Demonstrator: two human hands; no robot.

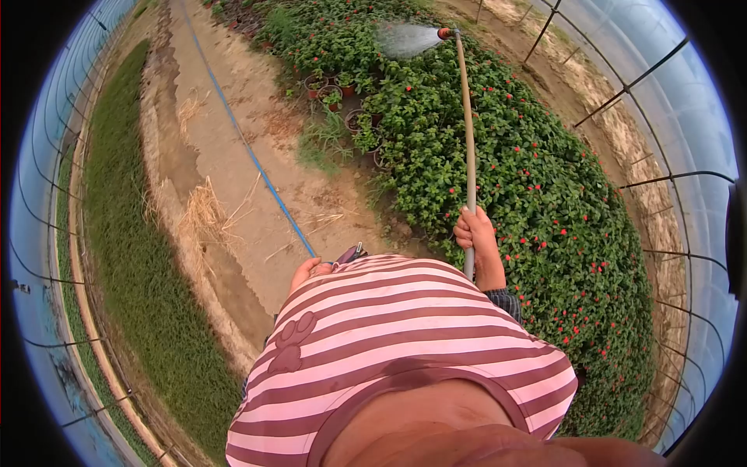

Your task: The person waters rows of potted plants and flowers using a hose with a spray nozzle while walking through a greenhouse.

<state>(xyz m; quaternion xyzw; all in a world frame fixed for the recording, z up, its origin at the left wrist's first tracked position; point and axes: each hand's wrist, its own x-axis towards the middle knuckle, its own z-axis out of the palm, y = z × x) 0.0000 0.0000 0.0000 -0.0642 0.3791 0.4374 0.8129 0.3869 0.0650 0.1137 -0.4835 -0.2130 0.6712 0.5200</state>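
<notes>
My right hand (pixel 476 232) is wrapped around a long watering wand (pixel 468 132) that reaches forward over the plants. At its far end an orange and black spray nozzle (pixel 445 33) throws a fan of water (pixel 408 39) to the left. By my waist, my left hand (pixel 308 272) is closed on a blue hose (pixel 249 148), which runs away along the dirt path; the striped shirt (pixel 405 311) hides part of this hand. Under the wand grows a dense bed of leafy plants with red flowers (pixel 521 187).
Several pots (pixel 331 95) line the bed's left edge. The dirt path (pixel 233 187) holds dry straw (pixel 206 214), with a strip of low green plants (pixel 132 194) on its left. Metal frame bars (pixel 622 93) and plastic sheeting (pixel 700 226) curve along the right side.
</notes>
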